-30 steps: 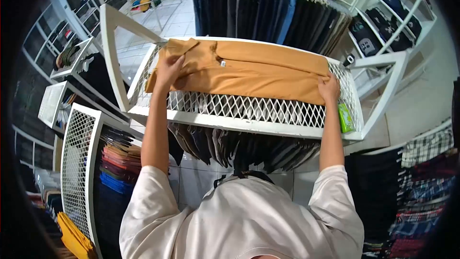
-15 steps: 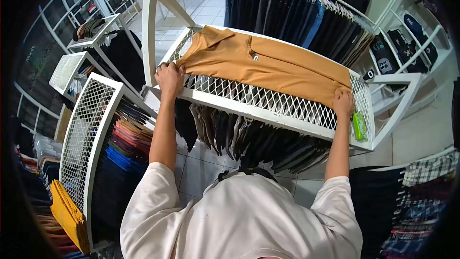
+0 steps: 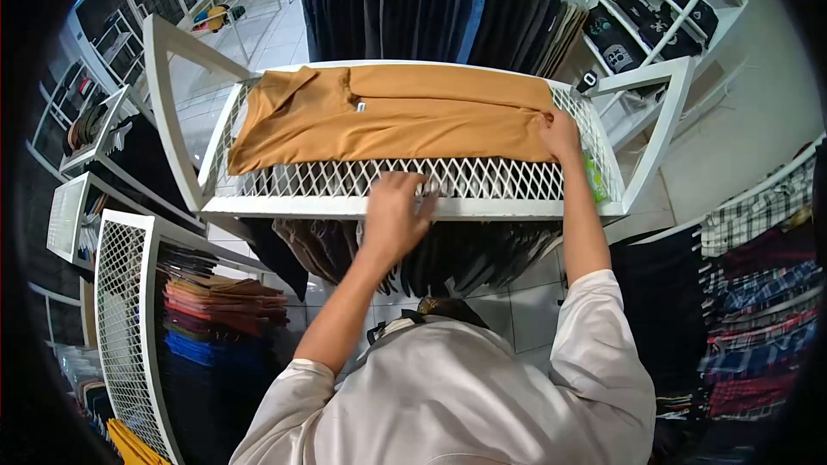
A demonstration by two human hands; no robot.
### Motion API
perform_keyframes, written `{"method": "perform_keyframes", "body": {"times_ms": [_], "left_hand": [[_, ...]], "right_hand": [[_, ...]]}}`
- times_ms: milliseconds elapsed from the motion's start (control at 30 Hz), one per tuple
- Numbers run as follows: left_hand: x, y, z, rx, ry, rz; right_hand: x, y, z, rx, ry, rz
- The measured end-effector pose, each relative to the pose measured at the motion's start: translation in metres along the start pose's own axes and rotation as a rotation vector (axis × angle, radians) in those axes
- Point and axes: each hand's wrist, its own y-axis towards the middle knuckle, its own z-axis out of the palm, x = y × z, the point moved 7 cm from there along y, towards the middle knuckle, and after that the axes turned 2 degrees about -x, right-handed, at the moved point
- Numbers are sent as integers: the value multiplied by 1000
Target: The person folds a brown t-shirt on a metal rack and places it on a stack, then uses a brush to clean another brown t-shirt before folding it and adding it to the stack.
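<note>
Your right hand point(image 3: 560, 133) pinches the smooth orange garment point(image 3: 413, 125), a long, softly creased rectangle on the white metal mesh rack point(image 3: 405, 207), near its right end. Your left hand point(image 3: 398, 211), blurred, fingers loosely spread, hovers over the near edge.

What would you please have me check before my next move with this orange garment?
1. Orange garment supported by the white mesh rack: ok, it lies lengthwise on top.
2. Right hand on the garment: ok, its fingers grip the right end.
3. Left hand on the garment: not ok, it is off the cloth, by the rack's front rail.
4. Cloth smooth: not ok, creases show along the near part.
5. Green packet clear of the garment: cannot tell, the right forearm partly hides that spot.
6. Underside flat: cannot tell, it is out of sight.
</note>
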Motion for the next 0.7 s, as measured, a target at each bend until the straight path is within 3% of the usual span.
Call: {"method": "perform_keyframes", "body": {"times_ms": [200, 400, 533, 667, 700], "left_hand": [[-86, 55, 120, 35, -119, 233], [-109, 102, 228, 169, 13, 200], [-120, 115, 242, 116, 71, 181], [-121, 119, 255, 145, 115, 204], [-119, 122, 244, 117, 29, 134]], "right_hand": [[-29, 77, 22, 73, 21, -109], [-35, 127, 45, 165, 52, -319], [-35, 135, 52, 147, -35, -327], [-27, 148, 54, 388, -235, -281], [-23, 151, 54, 467, -297, -264]]}}
